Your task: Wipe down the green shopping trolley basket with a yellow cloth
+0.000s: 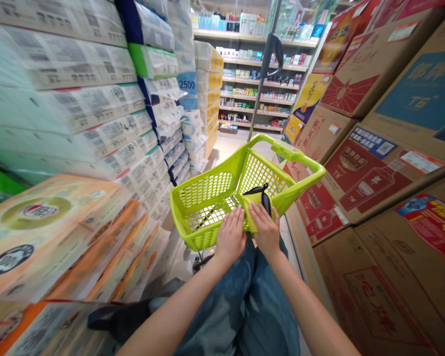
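A lime-green shopping basket (pixel 203 193) with perforated walls and a raised handle stands tilted in front of my knees. At its near edge is a small yellow zip pouch (pixel 255 199) with black trim and a black loop on top. My right hand (pixel 266 227) grips the pouch, its fingers laid over the front. Beside it, my left hand (pixel 232 231) rests at the basket's near rim, fingers stretched out and close to the pouch's left edge. Whether the left fingertips touch the pouch, I cannot tell. The pouch's underside is hidden.
Wrapped paper packs (pixel 96 104) are stacked high on the left, with orange packs (pixel 52 217) nearer me. Printed cardboard cartons (pixel 371 168) form a wall on the right. Ahead, a slanted metal pole (pixel 261 89) stands before shelves (pixel 255 64) of small goods.
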The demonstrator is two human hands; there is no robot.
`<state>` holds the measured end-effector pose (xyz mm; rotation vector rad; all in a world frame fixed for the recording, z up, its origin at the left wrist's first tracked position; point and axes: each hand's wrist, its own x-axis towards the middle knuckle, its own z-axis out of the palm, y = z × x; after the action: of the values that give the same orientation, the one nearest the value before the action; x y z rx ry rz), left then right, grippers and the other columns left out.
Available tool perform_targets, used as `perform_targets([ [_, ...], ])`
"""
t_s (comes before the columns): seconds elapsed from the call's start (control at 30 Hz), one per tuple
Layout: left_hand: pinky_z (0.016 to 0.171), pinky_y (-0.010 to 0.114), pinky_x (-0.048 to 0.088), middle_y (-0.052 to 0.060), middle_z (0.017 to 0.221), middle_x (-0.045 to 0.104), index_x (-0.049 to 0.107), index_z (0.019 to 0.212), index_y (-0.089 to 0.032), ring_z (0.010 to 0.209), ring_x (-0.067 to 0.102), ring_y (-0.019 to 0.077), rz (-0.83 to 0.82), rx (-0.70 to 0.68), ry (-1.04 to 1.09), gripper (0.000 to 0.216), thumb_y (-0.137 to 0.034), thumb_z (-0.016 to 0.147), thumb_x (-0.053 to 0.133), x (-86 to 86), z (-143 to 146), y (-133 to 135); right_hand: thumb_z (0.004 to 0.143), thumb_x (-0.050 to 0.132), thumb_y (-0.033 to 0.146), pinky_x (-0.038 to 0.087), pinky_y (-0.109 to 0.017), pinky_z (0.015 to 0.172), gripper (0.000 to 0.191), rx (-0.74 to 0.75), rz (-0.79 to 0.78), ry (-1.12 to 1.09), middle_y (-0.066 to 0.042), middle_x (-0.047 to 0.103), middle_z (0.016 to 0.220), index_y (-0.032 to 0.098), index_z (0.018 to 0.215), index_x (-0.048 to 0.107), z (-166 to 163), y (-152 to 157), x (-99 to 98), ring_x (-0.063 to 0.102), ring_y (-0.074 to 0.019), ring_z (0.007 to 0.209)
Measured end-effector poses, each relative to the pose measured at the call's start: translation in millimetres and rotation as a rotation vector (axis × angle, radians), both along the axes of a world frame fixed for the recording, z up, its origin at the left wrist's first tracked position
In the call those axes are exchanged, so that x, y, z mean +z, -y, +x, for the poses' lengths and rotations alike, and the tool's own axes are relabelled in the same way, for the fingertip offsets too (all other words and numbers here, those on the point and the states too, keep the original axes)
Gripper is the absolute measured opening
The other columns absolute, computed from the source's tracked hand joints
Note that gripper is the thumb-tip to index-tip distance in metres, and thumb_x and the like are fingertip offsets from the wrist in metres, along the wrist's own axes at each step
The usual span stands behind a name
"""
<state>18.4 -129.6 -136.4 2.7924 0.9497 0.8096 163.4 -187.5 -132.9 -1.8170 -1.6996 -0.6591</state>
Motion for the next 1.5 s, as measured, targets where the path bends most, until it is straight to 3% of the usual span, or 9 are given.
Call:
perform_targets([
  [0.17, 0.122, 0.042, 0.027, 0.012, 0.156, 0.040, 0.030, 0.151, -0.009, 0.146, 0.034, 0.0233, 0.008, -0.010, -0.007, 0.066, -0.019, 0.088, 0.046, -0.6, -3, -3, 0.086, 0.048, 0.004, 0.011, -0.047, 0.122, 0.061, 0.091, -0.099, 0.137, -0.002, 0.058, 0.142, 0.029, 0.141, 0.050, 39, 13, 18.2, 0.052, -0.0201, 0.134],
  [0.4, 0.122, 0.041, 0.027, 0.012, 0.156, 0.040, 0.031, 0.151, -0.008, 0.145, 0.034, 0.0232, 0.011, -0.021, 0.009, 0.063, -0.020, 0.090, 0.046, -0.3, -2, -3, 0.087, 0.049, 0.011, 0.019, -0.057, 0.116, 0.048, -0.190, 0.036, 0.180, -0.005, 0.062, 0.138, 0.028, 0.130, 0.060, 154, 25, 56.7, 0.056, -0.0270, 0.130],
  [0.53, 0.122, 0.042, 0.027, 0.012, 0.155, 0.040, 0.031, 0.151, -0.009, 0.145, 0.035, 0.0237, -0.004, -0.008, 0.028, 0.063, -0.021, 0.091, 0.046, -0.1, -1, -2, 0.080, 0.048, 0.006, 0.022, -0.058, 0.115, 0.058, -0.284, 0.088, 0.063, -0.007, 0.059, 0.141, 0.026, 0.134, 0.058, 109, 12, 38.0, 0.052, -0.0282, 0.134],
  [0.7, 0.122, 0.043, 0.028, 0.012, 0.156, 0.040, 0.029, 0.152, -0.010, 0.145, 0.034, 0.0239, -0.009, -0.007, 0.027, 0.067, -0.020, 0.088, 0.048, 0.2, -4, -3, 0.078, 0.043, -0.001, 0.021, -0.048, 0.118, 0.069, -0.084, -0.008, -0.002, -0.003, 0.056, 0.145, 0.025, 0.142, 0.049, 12, -2, 3.8, 0.048, -0.0222, 0.137],
  [0.8, 0.122, 0.042, 0.027, 0.012, 0.156, 0.040, 0.030, 0.151, -0.009, 0.146, 0.033, 0.0237, -0.004, -0.010, 0.016, 0.068, -0.018, 0.087, 0.049, 0.5, -7, -5, 0.082, 0.043, 0.000, 0.020, -0.044, 0.119, 0.067, 0.023, -0.053, 0.054, -0.003, 0.055, 0.146, 0.025, 0.143, 0.048, 1, 1, 3.8, 0.048, -0.0201, 0.138],
  [0.93, 0.122, 0.041, 0.028, 0.011, 0.156, 0.039, 0.029, 0.152, -0.010, 0.145, 0.034, 0.0228, 0.012, -0.013, 0.006, 0.066, -0.018, 0.089, 0.047, 0.5, -11, -6, 0.087, 0.046, 0.004, 0.014, -0.047, 0.121, 0.060, 0.079, -0.129, 0.229, -0.002, 0.056, 0.145, 0.029, 0.141, 0.050, 59, 14, 30.1, 0.051, -0.0202, 0.135],
  [1.07, 0.122, 0.041, 0.028, 0.010, 0.157, 0.039, 0.029, 0.152, -0.011, 0.146, 0.034, 0.0230, 0.020, -0.008, 0.000, 0.067, -0.020, 0.089, 0.048, -1.0, -9, -6, 0.088, 0.050, 0.010, 0.015, -0.053, 0.118, 0.050, -0.102, -0.037, 0.239, -0.004, 0.059, 0.141, 0.029, 0.134, 0.058, 138, 22, 57.8, 0.054, -0.0247, 0.132],
  [1.17, 0.122, 0.042, 0.028, 0.011, 0.156, 0.040, 0.028, 0.153, -0.011, 0.145, 0.034, 0.0230, 0.020, -0.004, 0.009, 0.067, -0.021, 0.090, 0.047, -2.1, -7, -5, 0.085, 0.050, 0.011, 0.019, -0.057, 0.116, 0.050, -0.254, 0.030, 0.143, -0.006, 0.062, 0.138, 0.027, 0.131, 0.061, 156, 17, 62.6, 0.055, -0.0275, 0.131],
  [1.5, 0.121, 0.044, 0.029, 0.012, 0.155, 0.041, 0.028, 0.152, -0.011, 0.145, 0.035, 0.0241, 0.012, 0.004, 0.017, 0.069, -0.017, 0.086, 0.048, -0.4, -8, -5, 0.076, 0.046, 0.000, 0.020, -0.047, 0.119, 0.074, -0.009, -0.028, -0.021, -0.003, 0.056, 0.145, 0.028, 0.144, 0.046, -6, -5, 4.6, 0.048, -0.0224, 0.137],
])
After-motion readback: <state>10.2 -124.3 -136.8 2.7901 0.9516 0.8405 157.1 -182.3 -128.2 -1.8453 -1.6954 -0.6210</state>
